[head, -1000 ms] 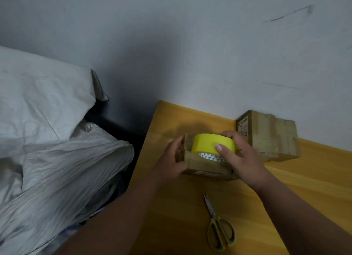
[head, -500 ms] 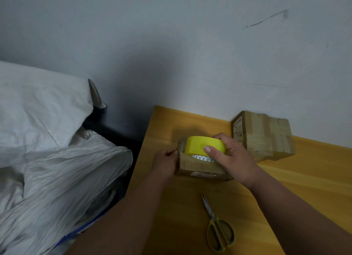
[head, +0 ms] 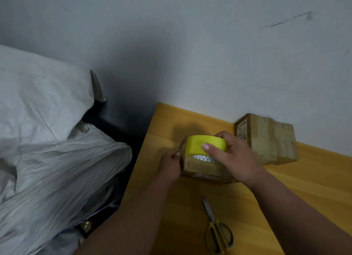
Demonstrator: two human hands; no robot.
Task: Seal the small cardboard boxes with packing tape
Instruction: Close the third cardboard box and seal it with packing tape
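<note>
Right hand (head: 235, 160): grip closed around the yellow roll of packing tape (head: 206, 147), thumb on the near face of the roll, fingers curled over its far side. The roll rests on top of the small brown cardboard box (head: 202, 169) that sits near the left edge of the yellow wooden counter (head: 304, 188).

Left hand (head: 170, 164): fingertips pinched together at the box's left end, at the level of the top edge. Judged to be pinching the free end of the tape against the cardboard, but the strip itself is too faint to make out, so this is inference only.

Progress, as judged: the box in hand is at the start of a tape run, with the end anchored on the left and the roll ready to be drawn rightward across the top. Some glossy strips seem to lie on its near face; how complete they are cannot be told. Tape not yet cut. The yellow-handled scissors (head: 217, 230) lie untouched on the counter, nearer the person, blades closed and pointing toward the box.

A second brown cardboard box (head: 266, 138) stands against the grey wall (head: 209, 54), just behind and to the right of the right hand. It carries several overlapping pale tape bands and looks finished.

Contents: both boxes are closed; nothing inside either is visible.

Off the counter's left edge, crumpled white sacks (head: 47, 140) are piled; what they hold cannot be seen.
</note>
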